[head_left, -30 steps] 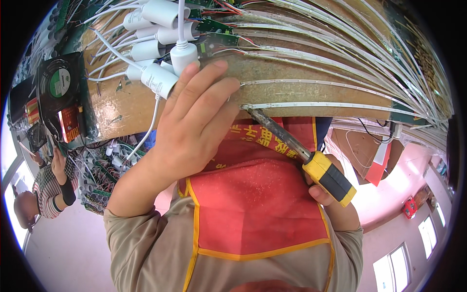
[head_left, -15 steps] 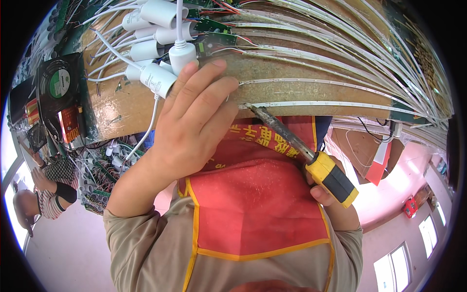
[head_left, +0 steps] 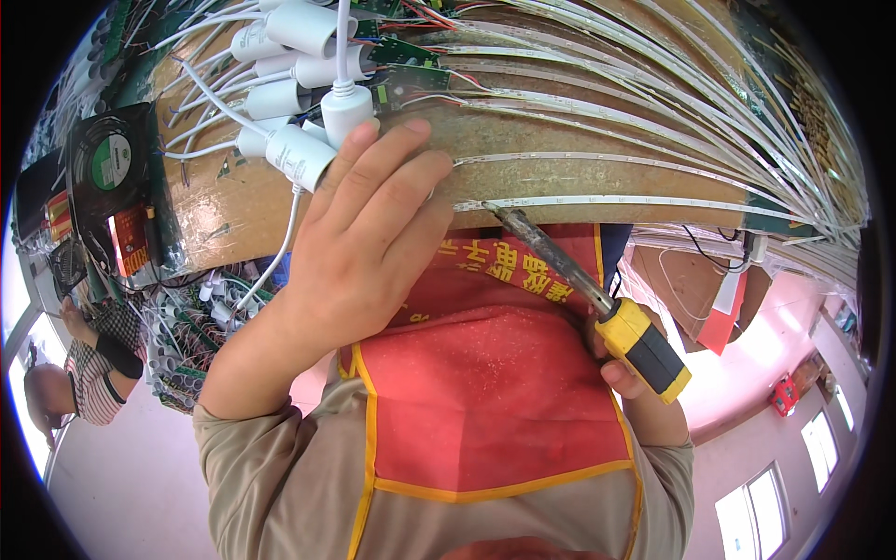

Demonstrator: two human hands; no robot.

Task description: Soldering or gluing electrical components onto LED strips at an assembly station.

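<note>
My right hand [head_left: 623, 359] is wrapped around the yellow and black handle of a soldering iron [head_left: 560, 261]. The iron slants up to the left, and its tip meets the near white LED strip [head_left: 597, 200] close to the left end. Beside that end my left hand [head_left: 369, 229] bends over the table edge with its fingers together. Its palm and thumb hide whatever it holds. The strip's end runs toward these fingers, as does a second LED strip [head_left: 560, 157] behind it. White cylindrical lamp sockets [head_left: 299, 157] with cables lie just beyond the left hand.
Several more LED strips [head_left: 644, 103], wired to green circuit boards [head_left: 406, 51], fan across the brown table [head_left: 224, 224]. A black fan [head_left: 114, 159] stands at the left. Below the table edge sits a heap of sockets and boards [head_left: 191, 345]. Another person [head_left: 93, 373] is at far left.
The iron's tip has shifted slightly right along the near strip, and its handle sits a little lower and farther right. My left hand has drifted slightly left in the picture.
</note>
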